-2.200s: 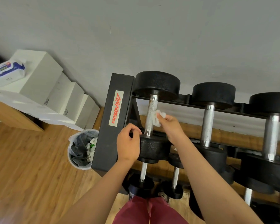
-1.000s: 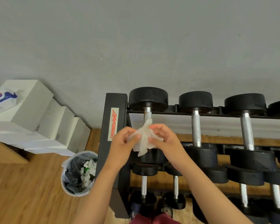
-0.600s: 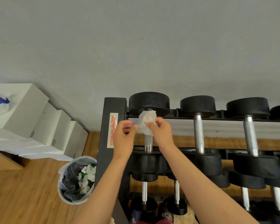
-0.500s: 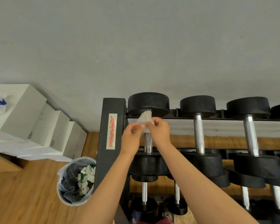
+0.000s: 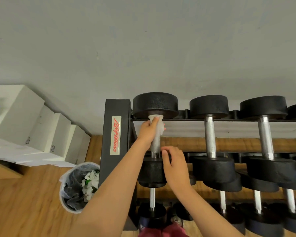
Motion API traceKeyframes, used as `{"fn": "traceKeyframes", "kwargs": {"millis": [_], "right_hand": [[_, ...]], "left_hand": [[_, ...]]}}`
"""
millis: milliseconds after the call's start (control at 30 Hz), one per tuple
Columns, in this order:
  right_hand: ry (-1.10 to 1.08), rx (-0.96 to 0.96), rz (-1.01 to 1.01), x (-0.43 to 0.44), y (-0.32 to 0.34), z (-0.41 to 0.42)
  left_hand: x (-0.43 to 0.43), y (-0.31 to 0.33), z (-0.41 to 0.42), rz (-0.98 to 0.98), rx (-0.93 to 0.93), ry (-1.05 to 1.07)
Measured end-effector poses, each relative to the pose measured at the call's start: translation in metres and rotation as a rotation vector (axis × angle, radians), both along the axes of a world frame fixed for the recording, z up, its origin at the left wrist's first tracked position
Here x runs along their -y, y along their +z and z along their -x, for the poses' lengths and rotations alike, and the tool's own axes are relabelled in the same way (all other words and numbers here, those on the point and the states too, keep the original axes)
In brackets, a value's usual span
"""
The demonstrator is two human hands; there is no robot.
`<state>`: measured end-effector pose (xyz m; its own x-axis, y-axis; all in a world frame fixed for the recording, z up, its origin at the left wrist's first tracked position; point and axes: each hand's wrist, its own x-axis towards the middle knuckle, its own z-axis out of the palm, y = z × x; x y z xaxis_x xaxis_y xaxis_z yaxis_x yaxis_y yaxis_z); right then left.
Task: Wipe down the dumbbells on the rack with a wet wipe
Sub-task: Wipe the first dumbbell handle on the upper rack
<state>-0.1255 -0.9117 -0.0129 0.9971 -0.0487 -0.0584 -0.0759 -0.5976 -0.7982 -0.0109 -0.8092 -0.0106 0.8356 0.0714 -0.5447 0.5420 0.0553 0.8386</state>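
Wet wipe (image 5: 158, 124) gripped round handle of leftmost dumbbell (image 5: 155, 104) by left hand (image 5: 148, 130), at far end; right hand (image 5: 174, 165) loosely curled, nothing held; unsteadied, dumbbell could be rolled; wipe could be snagged by knurling.

Brand label: "LifeFitness", red script running lengthwise on a pale sticker (image 5: 116, 134).
Carrier: black rack upright (image 5: 106, 168).
Small marks (image 5: 53, 148): on white boxes (image 5: 15, 115) left of the upright; too small to read.
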Motion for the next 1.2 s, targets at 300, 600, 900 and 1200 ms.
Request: {"fn": "traceKeyframes", "kwargs": {"millis": [300, 600, 900, 1200], "right_hand": [[-0.025, 0.173, 0.038, -0.004, -0.01, 0.004], [-0.035, 0.195, 0.03, -0.004, -0.012, 0.005], [-0.037, 0.204, 0.048, -0.004, -0.013, 0.004], [-0.038, 0.2, 0.04, -0.004, -0.013, 0.005]], "left_hand": [[-0.001, -0.008, 0.009, -0.168, 0.116, -0.036], [0.003, -0.012, 0.002, -0.26, 0.18, -0.088], [0.0, -0.016, -0.005, -0.191, 0.132, -0.102], [-0.011, -0.01, -0.003, -0.223, 0.157, -0.302]]}}
